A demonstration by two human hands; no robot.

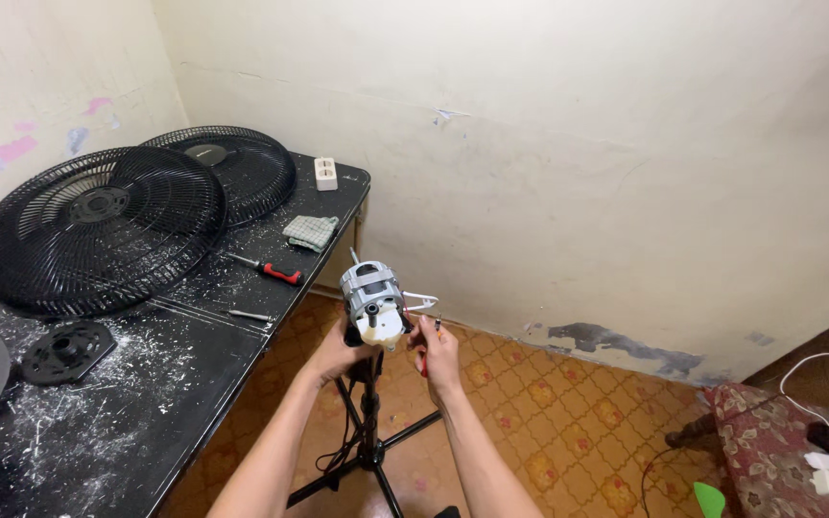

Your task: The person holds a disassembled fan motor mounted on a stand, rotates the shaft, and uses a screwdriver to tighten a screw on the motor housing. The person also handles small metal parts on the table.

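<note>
A bare fan motor [373, 303], silver and white with a short shaft toward me, sits on top of a black stand pole [369, 412]. My left hand [341, 353] cups the motor from below on its left side. My right hand [436, 352] is at the motor's right, fingers pinched on thin wires [421, 303] and a small red-handled tool that sticks out below the fingers. Both forearms reach up from the bottom of the view.
A black, paint-flecked table [146, 364] on the left carries two black fan grilles [98, 225], a round black disc part [69, 350], a red-handled screwdriver [269, 270], a folded cloth [310, 231] and a white socket block [325, 173]. A patterned cushion [769, 432] lies at lower right.
</note>
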